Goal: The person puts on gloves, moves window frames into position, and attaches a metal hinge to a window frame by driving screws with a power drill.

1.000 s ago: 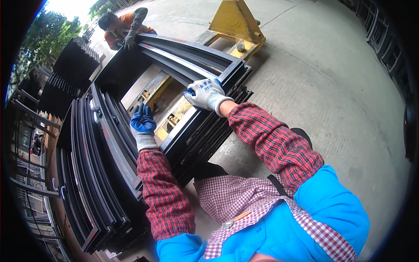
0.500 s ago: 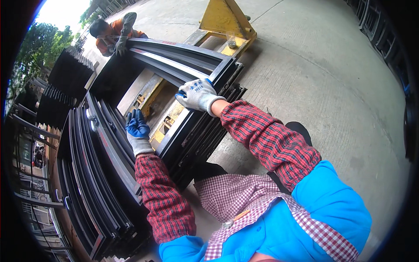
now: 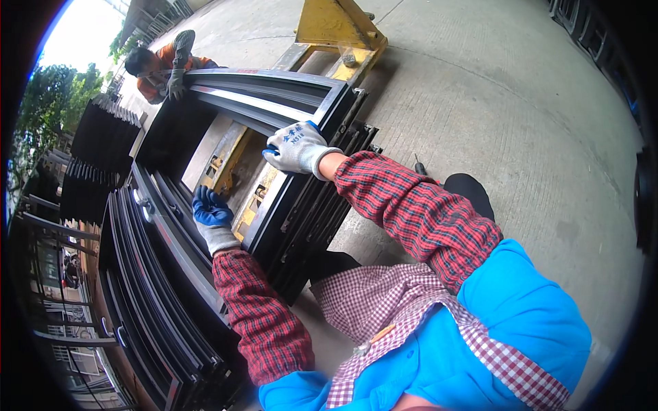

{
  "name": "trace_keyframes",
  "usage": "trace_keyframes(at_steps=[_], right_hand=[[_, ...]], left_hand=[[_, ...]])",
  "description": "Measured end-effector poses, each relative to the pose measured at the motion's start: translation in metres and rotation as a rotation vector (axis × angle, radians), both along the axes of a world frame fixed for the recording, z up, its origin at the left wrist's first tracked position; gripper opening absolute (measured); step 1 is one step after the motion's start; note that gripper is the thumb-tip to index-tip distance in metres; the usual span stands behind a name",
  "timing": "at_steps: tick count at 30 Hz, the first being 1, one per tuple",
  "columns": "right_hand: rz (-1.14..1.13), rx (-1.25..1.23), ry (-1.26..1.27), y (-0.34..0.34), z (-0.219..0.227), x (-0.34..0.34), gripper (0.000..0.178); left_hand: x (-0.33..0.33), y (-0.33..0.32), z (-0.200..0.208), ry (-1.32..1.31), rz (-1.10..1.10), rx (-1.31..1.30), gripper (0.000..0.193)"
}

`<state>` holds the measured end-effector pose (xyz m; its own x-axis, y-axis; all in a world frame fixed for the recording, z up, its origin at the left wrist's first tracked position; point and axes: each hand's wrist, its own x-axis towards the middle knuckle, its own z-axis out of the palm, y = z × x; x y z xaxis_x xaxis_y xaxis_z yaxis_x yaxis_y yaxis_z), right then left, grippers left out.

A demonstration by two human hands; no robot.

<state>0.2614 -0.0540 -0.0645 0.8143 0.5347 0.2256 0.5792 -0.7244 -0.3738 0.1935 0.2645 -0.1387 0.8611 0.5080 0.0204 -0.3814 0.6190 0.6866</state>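
My right hand point(image 3: 296, 148), in a white and blue work glove, grips the near end of a black metal frame point(image 3: 271, 203) on top of a stack. Its fingers curl over the inner edge. To its left, my left hand point(image 3: 212, 211) is raised beside the frame's opening, its blue-coated palm showing. The left fingers are apart and partly bent, with nothing visible in them. Across the stack, another person point(image 3: 166, 68) in orange leans over the far end, a gloved hand point(image 3: 175, 85) on the frame. The fingertips of my right hand are partly hidden.
A yellow pallet jack point(image 3: 336, 24) stands beyond the stack, with yellow metal parts point(image 3: 255, 200) visible through the frame. More dark frames point(image 3: 147, 274) are stacked close on my left. A dark-handled tool point(image 3: 419, 166) lies on the concrete floor point(image 3: 521, 137) at right.
My left hand's fingers have bent further inward. My right hand keeps its grip on the frame. The view has shifted slightly, and the tool on the floor shows more plainly.
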Motion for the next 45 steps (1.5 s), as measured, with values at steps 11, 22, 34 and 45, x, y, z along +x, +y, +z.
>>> trace_keyframes(at_steps=[11, 22, 34, 45], right_hand=[[-0.004, 0.154, -0.07, -0.002, -0.008, -0.001, 0.034], [-0.013, 0.214, -0.137, -0.003, -0.013, -0.001, 0.03], [-0.011, 0.258, -0.232, -0.001, -0.021, 0.001, 0.028], [-0.007, 0.308, -0.351, 0.005, -0.027, 0.002, 0.025]], left_hand=[[-0.012, -0.03, 0.022, 0.125, 0.037, -0.004, 0.027], [-0.006, -0.04, 0.038, 0.279, 0.274, -0.185, 0.031], [-0.022, -0.046, 0.047, 0.219, 0.104, -0.047, 0.035], [-0.023, -0.067, 0.063, 0.295, 0.159, 0.032, 0.033]])
